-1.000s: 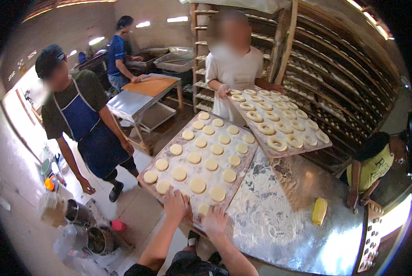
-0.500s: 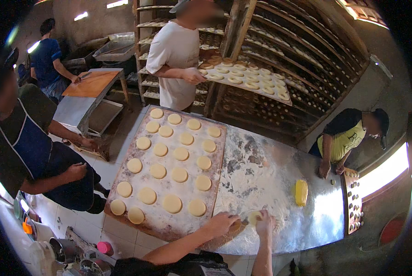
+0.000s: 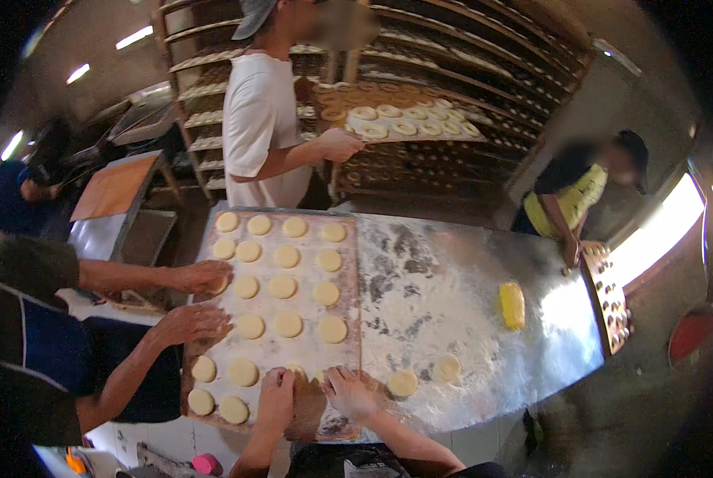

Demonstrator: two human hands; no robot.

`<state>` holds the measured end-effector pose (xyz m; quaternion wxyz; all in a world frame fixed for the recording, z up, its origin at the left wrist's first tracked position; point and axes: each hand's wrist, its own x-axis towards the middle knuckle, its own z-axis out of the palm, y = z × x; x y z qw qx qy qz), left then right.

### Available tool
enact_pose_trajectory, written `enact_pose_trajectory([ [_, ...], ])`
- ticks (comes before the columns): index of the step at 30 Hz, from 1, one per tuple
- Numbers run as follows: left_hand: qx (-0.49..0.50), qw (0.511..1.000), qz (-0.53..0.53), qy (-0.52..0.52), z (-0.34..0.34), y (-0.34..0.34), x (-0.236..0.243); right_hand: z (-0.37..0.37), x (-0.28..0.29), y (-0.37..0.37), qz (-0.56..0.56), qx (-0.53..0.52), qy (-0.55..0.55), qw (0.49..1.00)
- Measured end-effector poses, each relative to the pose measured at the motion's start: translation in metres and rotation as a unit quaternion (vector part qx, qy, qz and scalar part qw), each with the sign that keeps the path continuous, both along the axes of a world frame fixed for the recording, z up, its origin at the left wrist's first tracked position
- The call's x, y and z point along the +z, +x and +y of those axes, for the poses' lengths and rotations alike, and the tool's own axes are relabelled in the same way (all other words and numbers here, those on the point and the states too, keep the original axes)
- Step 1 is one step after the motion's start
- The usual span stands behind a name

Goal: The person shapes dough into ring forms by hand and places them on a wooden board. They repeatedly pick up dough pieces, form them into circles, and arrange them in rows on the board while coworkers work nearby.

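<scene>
My left hand (image 3: 277, 392) is at the near edge of a floured board (image 3: 300, 417), its fingers curled at a flat pale dough round (image 3: 296, 373) that they partly cover. Close beside it, my right hand (image 3: 350, 392) has its fingers closed on another dough round (image 3: 320, 377), mostly hidden by the hand. Several more rounds, such as one dough round (image 3: 289, 324), lie in rows on the board. Right of my hands, two loose pieces, a near dough disc (image 3: 402, 384) and a farther dough disc (image 3: 449, 368), rest on the floured metal table (image 3: 460, 271).
A co-worker's two hands (image 3: 197, 323) reach over the board's left edge. Across the table, a person in white (image 3: 253, 119) holds a tray of dough rings (image 3: 404, 127) before tall racks. A yellow block (image 3: 512, 306) lies on the table; another person (image 3: 571, 199) leans at its right end.
Both my hands have moved left from the floured metal onto the board. Two discs now show on the metal. The left co-worker's hands have come over the board. My view has shifted.
</scene>
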<state>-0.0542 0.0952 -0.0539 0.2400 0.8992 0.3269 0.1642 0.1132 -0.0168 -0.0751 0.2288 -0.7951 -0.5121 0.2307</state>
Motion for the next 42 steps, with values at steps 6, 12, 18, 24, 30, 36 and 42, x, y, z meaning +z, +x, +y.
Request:
enact_pose_trajectory([
  [6,-0.122,0.961,-0.214,-0.125,-0.016,0.094,0.007,-0.072,0.012,0.12,0.156,-0.236,0.075,0.956],
  [12,-0.213,0.971,-0.11,0.0,-0.065,0.24,-0.016,-0.154,0.007,0.241,-0.213,-0.285,-0.002,0.934],
  [18,-0.029,0.99,-0.094,-0.098,-0.137,0.272,-0.01,-0.162,0.016,0.278,0.024,-0.2,-0.064,0.977],
  [24,-0.034,0.905,-0.14,-0.401,-0.187,0.287,0.035,-0.199,0.055,0.277,0.271,-0.127,0.162,0.94],
  [30,-0.047,0.959,-0.182,-0.214,-0.217,0.285,0.071,-0.186,0.059,0.259,-0.086,-0.124,0.272,0.95],
  [36,0.085,0.966,-0.238,0.054,-0.22,0.28,0.056,-0.183,0.046,0.241,0.585,0.008,0.26,0.768],
  [42,-0.075,0.738,-0.479,-0.47,-0.224,0.25,0.045,-0.189,0.062,0.225,0.847,-0.079,0.208,0.482],
])
